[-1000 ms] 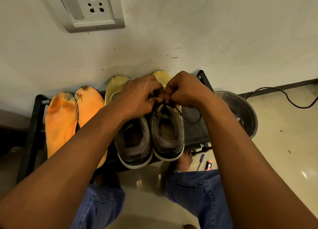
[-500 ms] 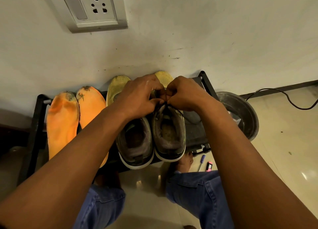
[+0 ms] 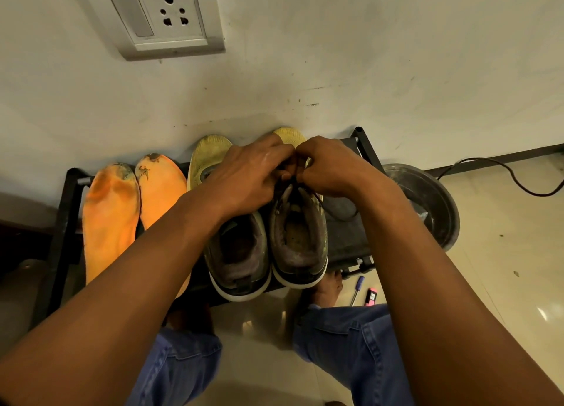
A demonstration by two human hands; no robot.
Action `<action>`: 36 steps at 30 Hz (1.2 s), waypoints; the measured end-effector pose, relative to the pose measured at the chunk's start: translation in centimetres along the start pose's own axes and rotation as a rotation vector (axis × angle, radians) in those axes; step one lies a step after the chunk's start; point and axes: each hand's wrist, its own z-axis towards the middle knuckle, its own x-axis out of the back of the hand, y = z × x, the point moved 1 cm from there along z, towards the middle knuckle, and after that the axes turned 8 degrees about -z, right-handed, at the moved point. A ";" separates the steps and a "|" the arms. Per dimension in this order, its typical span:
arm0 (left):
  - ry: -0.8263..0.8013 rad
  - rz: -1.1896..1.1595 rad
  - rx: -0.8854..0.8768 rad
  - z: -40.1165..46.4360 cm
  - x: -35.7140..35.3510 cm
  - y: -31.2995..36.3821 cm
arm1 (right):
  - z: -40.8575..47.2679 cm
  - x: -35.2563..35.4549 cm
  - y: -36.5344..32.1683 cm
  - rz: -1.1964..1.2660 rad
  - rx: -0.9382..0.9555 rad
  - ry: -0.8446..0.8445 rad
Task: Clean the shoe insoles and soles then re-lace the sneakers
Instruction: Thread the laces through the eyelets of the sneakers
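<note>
Pinching a black lace (image 3: 294,178), both hands meet over the front part of the right sneaker (image 3: 300,237), which stands on a low black rack (image 3: 65,222) against the wall (image 3: 366,54). The left hand (image 3: 247,179) has its fingers (image 3: 274,153) curled and closed on the lace, and the right hand (image 3: 331,170) does the same from the other side, so the fingertips of the two hands almost touch. One loose part of the lace hangs to the right of this sneaker in a loop over the dark shelf surface. Just beside the right sneaker, on its left, stands the left sneaker (image 3: 238,253), touching it along the side; both have the heels toward the person and both are open on top. Behind the sneakers two yellow insoles (image 3: 207,155) lean on the wall, partly hidden by the hands. Farther to the left of the sneakers two orange insoles (image 3: 110,216) lean side by side, with dark stains at the top ends. To the right of the rack a dark round basin (image 3: 427,198) stands on the floor. Near the front corner of the rack, on the floor, lie a screwdriver (image 3: 357,289) and a small pink object (image 3: 371,296).
</note>
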 end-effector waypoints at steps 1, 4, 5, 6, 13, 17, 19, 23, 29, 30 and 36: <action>-0.004 -0.039 0.020 0.0 0.2 -0.1 | -0.2 0.3 0.0 0.015 -0.006 0.024; -0.018 -0.204 0.099 0.0 0.8 -0.5 | -0.4 1.1 0.3 0.103 -0.051 0.007; -0.021 -0.260 0.132 -0.1 1.1 -0.6 | -0.5 1.3 0.5 0.151 -0.070 -0.033; -0.027 -0.308 0.167 -0.1 1.3 -0.7 | -0.6 1.4 0.7 0.202 -0.092 -0.077; -0.117 -0.522 0.219 -0.4 2.2 -1.1 | -1.5 2.3 1.1 0.379 -0.120 -0.241; -0.130 -0.560 0.216 -0.5 2.3 -1.0 | -1.6 2.2 1.3 0.374 -0.088 -0.215; -0.126 -0.569 0.218 -0.5 2.3 -0.9 | -1.4 2.1 1.4 0.321 -0.055 -0.173; -0.097 -0.552 0.212 -0.3 2.1 -0.9 | -0.9 1.7 1.4 0.228 -0.030 -0.125; -0.074 -0.362 0.131 -0.4 1.5 -0.4 | -0.7 1.5 1.0 0.178 -0.018 -0.072; -0.061 -0.323 0.115 -0.5 1.4 -0.3 | -0.7 1.5 0.9 0.176 -0.018 -0.066; -0.011 -0.199 0.075 -0.7 1.2 0.5 | -0.6 1.5 0.7 0.167 -0.008 -0.049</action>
